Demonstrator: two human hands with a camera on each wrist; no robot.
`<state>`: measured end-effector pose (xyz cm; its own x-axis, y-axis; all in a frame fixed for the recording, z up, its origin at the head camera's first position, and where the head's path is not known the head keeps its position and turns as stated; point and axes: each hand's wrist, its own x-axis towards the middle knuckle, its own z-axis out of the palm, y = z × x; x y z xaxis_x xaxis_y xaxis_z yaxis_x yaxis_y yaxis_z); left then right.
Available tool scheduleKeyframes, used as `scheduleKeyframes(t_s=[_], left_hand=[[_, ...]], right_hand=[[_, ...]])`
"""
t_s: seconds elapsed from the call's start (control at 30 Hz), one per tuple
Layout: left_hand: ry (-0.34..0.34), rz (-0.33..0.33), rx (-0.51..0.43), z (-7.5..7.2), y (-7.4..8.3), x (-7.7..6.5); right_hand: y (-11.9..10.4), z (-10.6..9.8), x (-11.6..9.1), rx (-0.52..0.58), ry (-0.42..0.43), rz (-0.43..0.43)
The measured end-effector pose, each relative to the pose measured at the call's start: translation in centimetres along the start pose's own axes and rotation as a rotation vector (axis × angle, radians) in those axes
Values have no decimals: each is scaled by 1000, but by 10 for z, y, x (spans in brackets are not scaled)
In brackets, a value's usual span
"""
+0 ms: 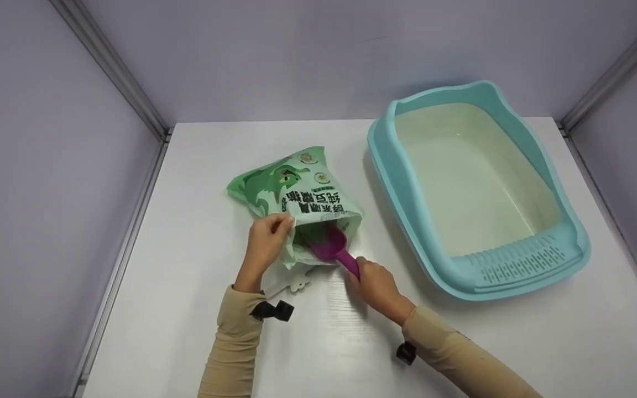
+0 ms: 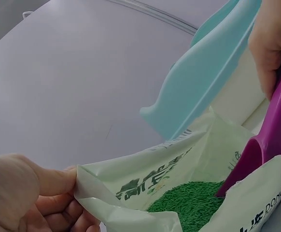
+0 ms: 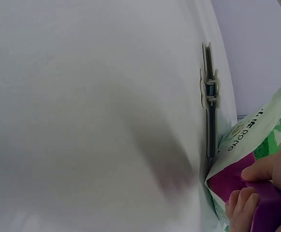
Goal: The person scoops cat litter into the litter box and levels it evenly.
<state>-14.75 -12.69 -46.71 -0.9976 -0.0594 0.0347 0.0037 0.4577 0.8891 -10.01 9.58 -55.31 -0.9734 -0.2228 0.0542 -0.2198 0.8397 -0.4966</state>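
A green and white bag of cat litter (image 1: 310,185) lies on the table, its mouth toward me. My left hand (image 1: 267,239) pinches the left edge of that mouth between thumb and fingers. In my right hand (image 1: 378,286) I grip the handle of a purple scoop (image 1: 332,244), whose head is inside the bag. Green litter pellets (image 2: 189,199) show in the left wrist view, with the scoop's tip touching them. How much the scoop holds is hidden.
To the right stands a teal litter box (image 1: 413,207) with a perforated front ledge (image 1: 523,266). A pale bag clip (image 3: 211,94) lies on the white table (image 1: 329,342) beside the bag's mouth. Pale walls (image 1: 274,61) enclose the table at the back and sides.
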Motion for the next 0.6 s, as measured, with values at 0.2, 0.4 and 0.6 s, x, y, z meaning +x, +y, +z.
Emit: scheduleKeyframes(t_s=[0.2, 0.4, 0.6], left_hand=[[-8, 14, -7, 0, -1, -2], [-11, -2, -16, -1, 0, -2], [-7, 2, -12, -1, -1, -1]], right_hand=[[12, 11, -4, -37, -41, 38], [19, 16, -5, -45, -97, 68], [22, 15, -2, -25, -100, 76]])
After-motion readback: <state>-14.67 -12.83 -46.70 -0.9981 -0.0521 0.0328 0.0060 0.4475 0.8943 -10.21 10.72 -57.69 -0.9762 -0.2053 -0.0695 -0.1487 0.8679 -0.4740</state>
